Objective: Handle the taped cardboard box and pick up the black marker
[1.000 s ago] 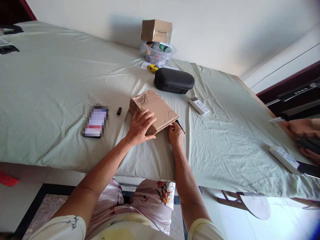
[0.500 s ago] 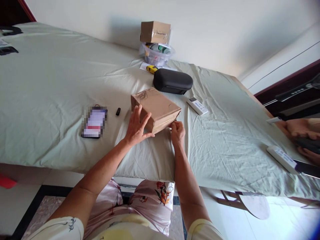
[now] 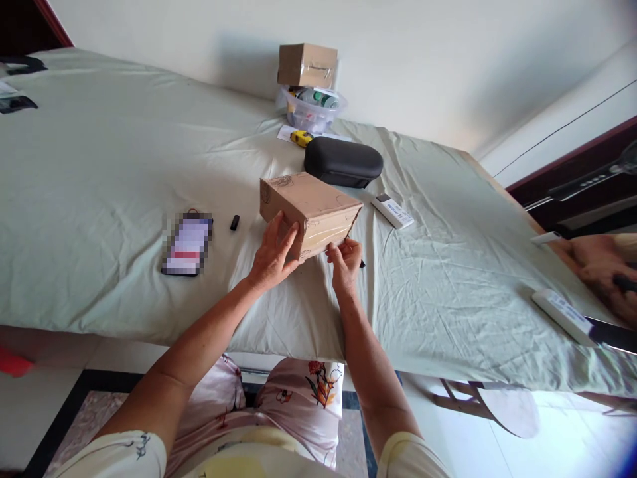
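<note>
A brown cardboard box (image 3: 318,197) with dark scribbled lines on its top and left side stands tilted in front of me. My left hand (image 3: 273,255) grips its left side, fingers spread on that face and thumb at the near bottom corner. At the lower right edge, my right hand (image 3: 344,262) is closed, its fingertips touching the box. A thin black tip, looking like a pen (image 3: 363,263), pokes out from the right of that hand; the rest is hidden in it. A small black cap-like piece (image 3: 235,222) lies left of the box.
A phone (image 3: 188,244) with a blurred screen lies to the left. Behind the box are a black case (image 3: 343,161), a yellow tool (image 3: 301,138) and a plastic basket (image 3: 311,116) bearing another box (image 3: 307,65). A white device (image 3: 393,211) sits right. Another person's hand (image 3: 610,272) is far right.
The near end of the box has tilted up, showing more of its front face. My right hand has shifted slightly left and down along the lower edge, and the black tip now shows beside it.
</note>
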Demonstrator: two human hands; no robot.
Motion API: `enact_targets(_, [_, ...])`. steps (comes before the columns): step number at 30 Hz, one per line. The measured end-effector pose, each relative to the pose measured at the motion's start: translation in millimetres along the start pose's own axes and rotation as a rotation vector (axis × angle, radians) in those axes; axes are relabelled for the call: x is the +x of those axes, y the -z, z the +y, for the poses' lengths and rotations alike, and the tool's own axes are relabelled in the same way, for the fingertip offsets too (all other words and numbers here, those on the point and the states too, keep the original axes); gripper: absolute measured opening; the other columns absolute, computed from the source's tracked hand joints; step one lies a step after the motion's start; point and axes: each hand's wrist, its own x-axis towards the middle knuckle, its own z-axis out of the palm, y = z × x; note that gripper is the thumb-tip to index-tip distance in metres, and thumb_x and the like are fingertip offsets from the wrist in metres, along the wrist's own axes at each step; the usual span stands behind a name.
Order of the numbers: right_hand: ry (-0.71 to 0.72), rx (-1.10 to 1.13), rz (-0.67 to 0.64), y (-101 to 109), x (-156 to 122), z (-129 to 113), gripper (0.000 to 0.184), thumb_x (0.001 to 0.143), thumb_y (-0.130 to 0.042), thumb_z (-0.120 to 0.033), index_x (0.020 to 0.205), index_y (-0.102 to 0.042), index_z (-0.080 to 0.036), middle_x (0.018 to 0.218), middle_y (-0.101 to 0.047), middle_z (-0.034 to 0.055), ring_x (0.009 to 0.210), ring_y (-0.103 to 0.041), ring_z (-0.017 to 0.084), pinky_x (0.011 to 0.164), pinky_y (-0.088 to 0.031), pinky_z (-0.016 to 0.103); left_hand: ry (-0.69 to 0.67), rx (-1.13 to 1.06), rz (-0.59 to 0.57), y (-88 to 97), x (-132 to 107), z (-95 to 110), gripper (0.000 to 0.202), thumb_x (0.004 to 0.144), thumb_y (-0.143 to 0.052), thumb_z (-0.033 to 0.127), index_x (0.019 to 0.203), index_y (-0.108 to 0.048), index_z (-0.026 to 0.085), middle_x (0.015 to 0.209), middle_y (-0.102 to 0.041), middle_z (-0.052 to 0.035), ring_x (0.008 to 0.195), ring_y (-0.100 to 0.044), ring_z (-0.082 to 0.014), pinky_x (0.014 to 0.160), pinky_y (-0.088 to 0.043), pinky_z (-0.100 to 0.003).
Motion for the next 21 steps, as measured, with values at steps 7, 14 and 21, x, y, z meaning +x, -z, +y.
enact_targets(7, [-0.067,0.076,-0.252,-13,-6,0,0.137,0.056,-0.096,-0.072,0.165,-0.021,-0.036,0.124,-0.070,0.0078,0.086,-0.071,0.021,0.073,-0.061,0.038,0.006,0.119,0.054,1.8,-1,3,0.083,0.095,-0.077,0.045,0.166,-0.035,0.039,0.178,-0.026,-0.0185,0.154,-0.046,-0.0425,0.119,-0.049,-0.060])
enact_targets(14, [-0.064,0.041,-0.209,-11,-4,-3,0.129,0.055,-0.098,-0.069,0.160,-0.034,-0.032,0.131,-0.069,0.0116,0.087,-0.072,0.021,0.073,-0.062,0.036,0.051,0.096,0.018,3.5,-1,6,0.074,0.096,-0.075,0.047,0.163,-0.044,0.039,0.178,-0.029,-0.0149,0.156,-0.043,-0.0421,0.119,-0.049,-0.060])
enact_targets(21, [-0.141,0.090,0.096,2,9,-1,0.051,0.085,-0.072,-0.067,0.116,-0.058,-0.030,0.081,-0.065,-0.0043,0.069,-0.064,0.013,0.059,-0.049,0.024,-0.002,0.105,0.091,6.4,0,8,0.068,0.096,-0.072,0.056,0.157,-0.052,0.034,0.171,-0.041,-0.0167,0.148,-0.052,-0.0385,0.114,-0.052,-0.053])
